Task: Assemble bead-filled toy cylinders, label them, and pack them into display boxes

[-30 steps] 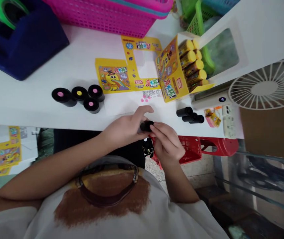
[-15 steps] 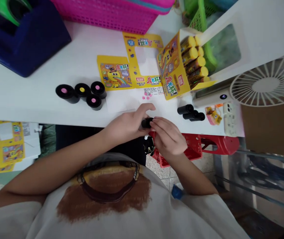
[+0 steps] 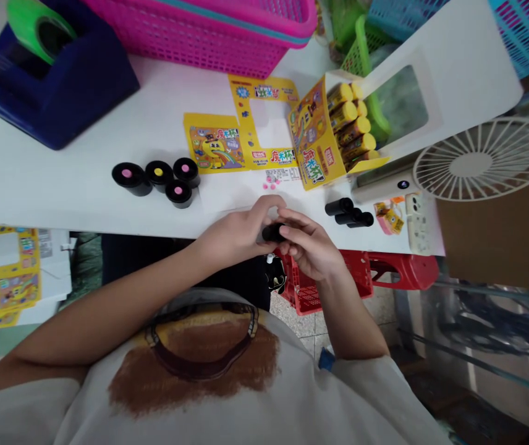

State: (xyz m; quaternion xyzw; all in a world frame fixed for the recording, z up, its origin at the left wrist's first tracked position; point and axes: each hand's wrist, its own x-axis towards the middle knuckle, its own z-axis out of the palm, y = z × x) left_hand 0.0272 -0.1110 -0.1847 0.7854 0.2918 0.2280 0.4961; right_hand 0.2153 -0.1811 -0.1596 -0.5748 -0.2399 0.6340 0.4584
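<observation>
Near the front edge of the table, my left hand [image 3: 239,232] is closed around a small black cup [image 3: 272,232]. My right hand [image 3: 313,246] grips the same cup from the other side, thumb across it and fingers curled below. Its ends are mostly covered by the fingers. Just beyond the hands lie several small pink pieces [image 3: 271,183] on white card. To the left stand several black cups, one with a yellow piece [image 3: 158,172] and others with pink pieces, such as this front cup [image 3: 180,196]. Right of my hands lie a few black cylinders [image 3: 348,214].
A yellow box [image 3: 317,139] of yellow-capped tubes stands open behind, beside a flattened yellow carton [image 3: 215,145]. A blue tape dispenser [image 3: 88,80] and pink basket [image 3: 227,43] are farther back. At right are a white fan [image 3: 473,164] and red basket [image 3: 361,272] below the edge.
My right hand has turned, and its thumb now lies over the black cup where straight fingers pressed before. My left hand stays nearly still. The camera view has shifted slightly.
</observation>
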